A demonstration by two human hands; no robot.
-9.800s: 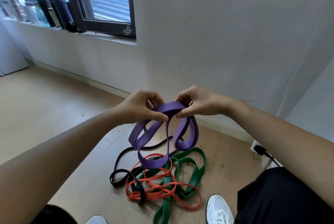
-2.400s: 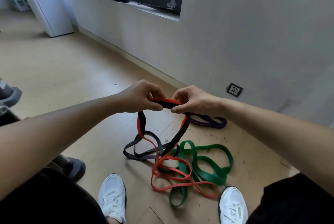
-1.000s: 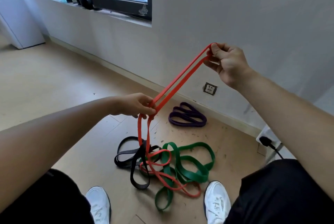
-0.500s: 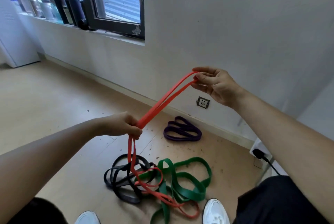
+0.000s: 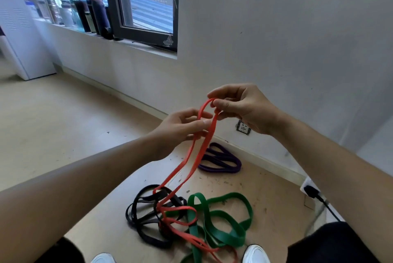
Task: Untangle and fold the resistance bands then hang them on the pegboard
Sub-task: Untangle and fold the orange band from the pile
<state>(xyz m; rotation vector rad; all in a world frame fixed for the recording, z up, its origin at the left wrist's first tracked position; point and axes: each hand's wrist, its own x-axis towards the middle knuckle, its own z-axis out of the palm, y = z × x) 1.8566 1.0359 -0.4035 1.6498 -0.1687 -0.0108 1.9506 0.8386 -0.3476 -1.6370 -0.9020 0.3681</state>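
This looks like a plain room in a home or flat rather than a workplace. The floor is pale wood-look board, scuffed near the wall, which is bare white plaster with a low skirting board. A dark-framed window looks out on a blue corrugated roof, and its sill is lined with drinking bottles. A household socket sits low on the wall, a black plug is pushed in at the right, and a white vented unit stands at the left. Resistance bands lie loose on the floor.
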